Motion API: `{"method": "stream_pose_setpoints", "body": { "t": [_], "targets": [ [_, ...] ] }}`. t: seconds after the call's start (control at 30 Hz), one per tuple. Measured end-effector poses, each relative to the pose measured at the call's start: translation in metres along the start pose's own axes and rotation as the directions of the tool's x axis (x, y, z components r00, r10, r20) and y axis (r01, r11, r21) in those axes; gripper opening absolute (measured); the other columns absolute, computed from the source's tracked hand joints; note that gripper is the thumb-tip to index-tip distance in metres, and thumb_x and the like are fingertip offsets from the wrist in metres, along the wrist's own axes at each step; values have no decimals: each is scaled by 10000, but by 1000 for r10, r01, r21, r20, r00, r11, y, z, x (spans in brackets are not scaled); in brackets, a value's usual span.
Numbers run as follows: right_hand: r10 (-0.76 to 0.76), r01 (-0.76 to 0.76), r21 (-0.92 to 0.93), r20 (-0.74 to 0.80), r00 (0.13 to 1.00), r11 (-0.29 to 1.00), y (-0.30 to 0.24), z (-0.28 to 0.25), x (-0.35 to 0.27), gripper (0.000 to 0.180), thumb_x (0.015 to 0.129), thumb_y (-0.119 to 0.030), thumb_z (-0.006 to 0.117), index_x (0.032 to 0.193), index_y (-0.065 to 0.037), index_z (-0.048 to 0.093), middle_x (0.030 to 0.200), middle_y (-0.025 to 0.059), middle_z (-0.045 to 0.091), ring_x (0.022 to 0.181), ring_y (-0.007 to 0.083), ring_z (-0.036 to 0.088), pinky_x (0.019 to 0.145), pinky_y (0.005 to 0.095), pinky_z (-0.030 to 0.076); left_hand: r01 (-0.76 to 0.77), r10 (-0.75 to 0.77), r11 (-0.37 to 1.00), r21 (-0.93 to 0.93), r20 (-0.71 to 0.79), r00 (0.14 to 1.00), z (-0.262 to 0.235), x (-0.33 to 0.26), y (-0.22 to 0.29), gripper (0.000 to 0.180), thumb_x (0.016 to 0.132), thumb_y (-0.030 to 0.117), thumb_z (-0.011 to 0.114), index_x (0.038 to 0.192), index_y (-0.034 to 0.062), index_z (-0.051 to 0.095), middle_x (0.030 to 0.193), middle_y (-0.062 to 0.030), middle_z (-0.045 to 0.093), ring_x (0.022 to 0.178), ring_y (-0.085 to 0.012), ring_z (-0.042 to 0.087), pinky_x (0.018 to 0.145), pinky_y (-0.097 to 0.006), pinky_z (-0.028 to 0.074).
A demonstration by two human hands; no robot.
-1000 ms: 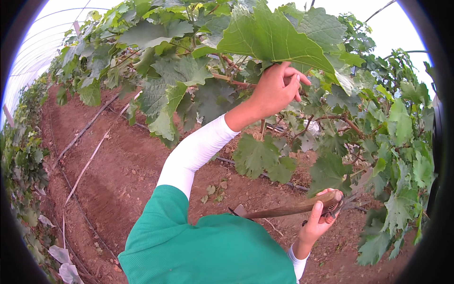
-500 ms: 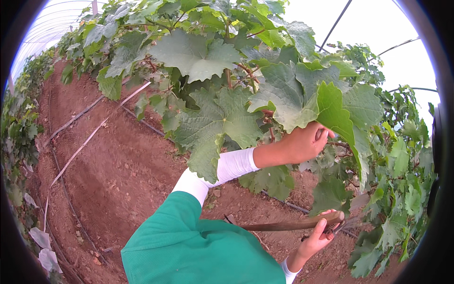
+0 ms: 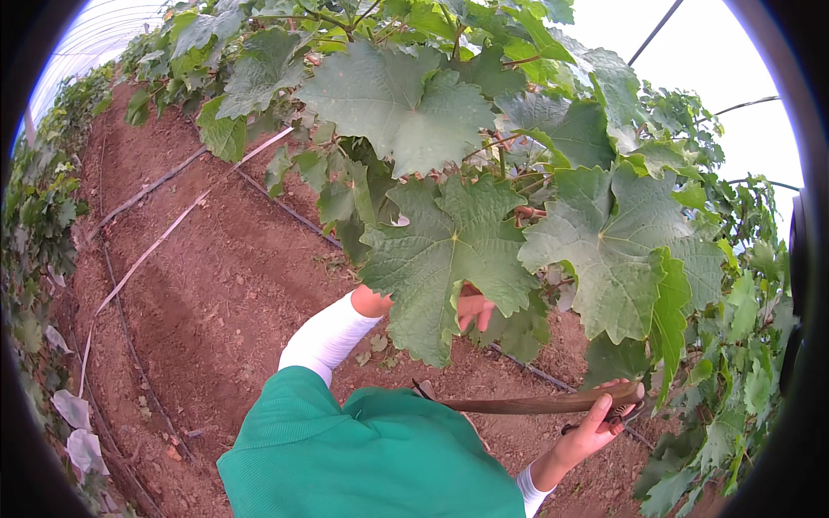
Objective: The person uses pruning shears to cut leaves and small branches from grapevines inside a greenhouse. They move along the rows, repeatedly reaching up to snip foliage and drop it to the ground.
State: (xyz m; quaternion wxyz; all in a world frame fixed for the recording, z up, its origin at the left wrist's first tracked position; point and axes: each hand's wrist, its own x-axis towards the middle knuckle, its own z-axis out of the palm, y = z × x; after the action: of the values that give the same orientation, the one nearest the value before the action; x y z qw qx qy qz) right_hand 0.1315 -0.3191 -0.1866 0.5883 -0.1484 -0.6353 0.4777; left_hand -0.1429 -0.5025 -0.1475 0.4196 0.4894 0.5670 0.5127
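Left hand (image 3: 473, 308), center of frame, half behind broad vine leaf (image 3: 453, 242); fingers loosely bent, cannot tell if gripping anything
Right hand (image 3: 584, 437), lower right of frame, clamped on wooden handle (image 3: 522, 404) plus sprung metal tool (image 3: 617, 415); hands well apart
Leaf likely light, floppy, easy to tear; best taken by stalk
Wooden handle looks stiff, smooth, moderately heavy; hold near middle for balance
Sprung metal tool probably hard, springy; take by grips, not working end
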Motion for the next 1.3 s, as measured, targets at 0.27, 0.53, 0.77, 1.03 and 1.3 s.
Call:
{"method": "stream_pose_setpoints", "body": {
  "t": [0.27, 0.53, 0.77, 1.03, 1.3],
  "targets": [
    [18, -18, 81, 0, 1000, 997, 12, 5, -1, 562, 899, -129, 585, 1380, 22, 335, 1339, 162, 444, 1220, 250, 454, 1071, 399, 332, -134, 620, 782, 609, -737, 271, -87, -24, 9, 218, 856, 187, 553, 1021, 50, 593, 904, -88, 661, 684, -229, 606, 658, -408, 485],
    [11, -10, -37, 10, 1000, 999, 1, 5, 2, 493, 924, -157, 554, 1357, -10, 369, 1269, 116, 499, 1094, 194, 508, 963, 364, 402, 87, 651, 726, 682, -722, 235, -128, -7, 3, 206, 821, 168, 569, 985, 50, 609, 887, -85, 668, 689, -238, 607, 680, -422, 476],
    [20, -31, -234, -48, 999, 972, 3, -5, 4, 472, 928, -151, 540, 1345, 0, 378, 1258, 115, 499, 1074, 192, 512, 955, 369, 404, 168, 662, 692, 702, -710, 240, -149, 1, 5, 223, 797, 162, 588, 994, 62, 616, 894, -86, 667, 725, -242, 609, 711, -421, 471],
    [12, -20, -189, -42, 999, 982, 14, -7, 3, 439, 947, -113, 495, 1351, 3, 369, 1278, 120, 492, 1085, 195, 513, 936, 368, 413, 223, 650, 684, 694, -719, 246, -151, -5, -13, 248, 770, 154, 610, 1006, 76, 623, 902, -87, 667, 766, -246, 610, 747, -420, 465],
    [45, -50, 120, 44, 998, 992, 31, 1, 13, 444, 945, -116, 501, 1352, 3, 369, 1275, 119, 491, 1090, 195, 512, 941, 368, 414, 288, 636, 672, 682, -731, 246, -148, -17, -19, 279, 743, 146, 631, 1017, 91, 630, 910, -87, 666, 807, -249, 612, 782, -419, 459]
  ]
}}
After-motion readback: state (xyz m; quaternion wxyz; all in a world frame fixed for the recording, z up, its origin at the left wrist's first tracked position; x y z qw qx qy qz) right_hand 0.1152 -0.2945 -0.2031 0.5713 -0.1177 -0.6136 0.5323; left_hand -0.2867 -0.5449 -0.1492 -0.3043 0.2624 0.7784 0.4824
